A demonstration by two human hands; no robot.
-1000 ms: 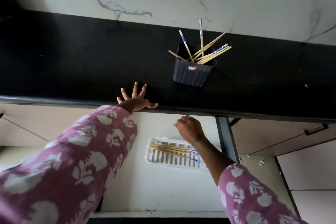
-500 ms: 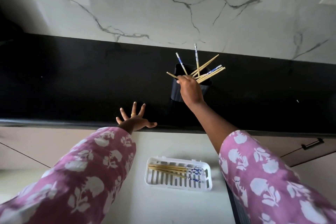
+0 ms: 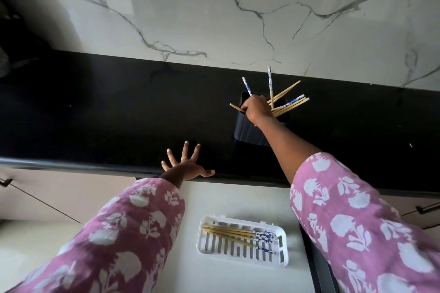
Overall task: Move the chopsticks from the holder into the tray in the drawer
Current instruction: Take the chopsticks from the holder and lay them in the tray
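Chopsticks point(image 3: 290, 106) in the holder point(image 3: 247, 132) — right grip point(image 3: 258, 108) clasps some, left grip point(image 3: 185, 166) splayed flat on counter point(image 3: 95, 114).

A long black countertop point(image 3: 119, 107) runs from left to right, glossy along its rounded front edge. Behind it rises a white marble wall point(image 3: 238, 7) crossed by thin grey veins. A tiny white speck point(image 3: 410, 145) lies on the counter towards the right. Below the counter on the left is a beige cabinet front point(image 3: 59, 192) with a dark handle point(image 3: 6, 182); another dark handle point(image 3: 428, 208) shows at the far right.
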